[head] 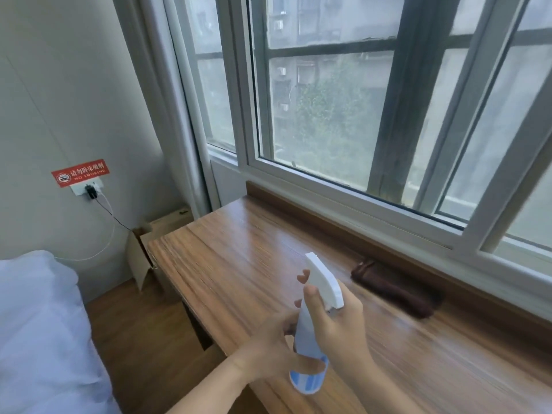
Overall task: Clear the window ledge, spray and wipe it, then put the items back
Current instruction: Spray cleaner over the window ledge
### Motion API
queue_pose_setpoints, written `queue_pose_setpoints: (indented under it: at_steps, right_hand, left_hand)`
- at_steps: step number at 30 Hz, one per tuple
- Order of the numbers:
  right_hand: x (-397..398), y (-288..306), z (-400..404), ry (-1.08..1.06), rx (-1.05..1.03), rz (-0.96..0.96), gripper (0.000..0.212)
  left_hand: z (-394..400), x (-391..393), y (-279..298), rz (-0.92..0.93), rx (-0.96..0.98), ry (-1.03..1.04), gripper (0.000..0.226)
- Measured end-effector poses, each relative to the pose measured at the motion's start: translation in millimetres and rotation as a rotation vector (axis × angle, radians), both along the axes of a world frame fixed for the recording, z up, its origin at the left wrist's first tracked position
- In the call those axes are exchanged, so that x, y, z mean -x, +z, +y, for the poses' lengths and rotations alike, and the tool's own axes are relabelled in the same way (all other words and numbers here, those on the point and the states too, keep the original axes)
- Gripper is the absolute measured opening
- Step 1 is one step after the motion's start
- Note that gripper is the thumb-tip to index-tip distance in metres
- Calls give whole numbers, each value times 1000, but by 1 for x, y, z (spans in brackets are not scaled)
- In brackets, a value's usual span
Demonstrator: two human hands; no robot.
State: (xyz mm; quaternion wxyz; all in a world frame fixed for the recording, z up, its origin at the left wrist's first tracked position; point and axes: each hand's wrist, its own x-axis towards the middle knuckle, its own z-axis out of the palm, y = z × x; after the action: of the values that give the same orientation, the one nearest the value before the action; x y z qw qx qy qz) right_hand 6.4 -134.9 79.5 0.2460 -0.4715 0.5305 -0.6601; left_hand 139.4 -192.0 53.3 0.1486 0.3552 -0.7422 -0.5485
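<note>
So both hands are on the spray bottle [310, 333], held over the tabletop [239, 258]: right hand [340, 321] fingers wrapped round its neck, left hand [268, 351] gripping the body. Brown cloth [394, 289] lies beyond the bottle, along the window ledge [298, 204].

A large white-framed sliding window [343, 121] is seen along the right side, through whose hazy glass grey apartment blocks and green foliage are visible in flat daylight. A pale grey-white wall [59, 100] is fitted with a red no-smoking sign [80, 173] above a white socket with a black plug and trailing cables [88, 189]. Below, brown wood-effect flooring [143, 333], an open brown cardboard box [149, 246] in the corner and white bedding [38, 339] at lower left are noted.
</note>
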Motion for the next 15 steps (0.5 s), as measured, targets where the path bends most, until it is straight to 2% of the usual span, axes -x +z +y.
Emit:
queue_pose_setpoints:
  at_steps: [4, 8, 15]
  right_hand:
    - [-2, -2, -75, -61, -8, 9, 34]
    - [-6, 4, -145, -65, -21, 43, 36]
    - [-18, 7, -236, -76, -35, 77, 35]
  left_hand:
    - [-72, 1, 1, -8, -35, -18, 46]
    - [-135, -3, 4, -5, -56, -2, 35]
    - [-224, -17, 3, 10, -63, 11, 37]
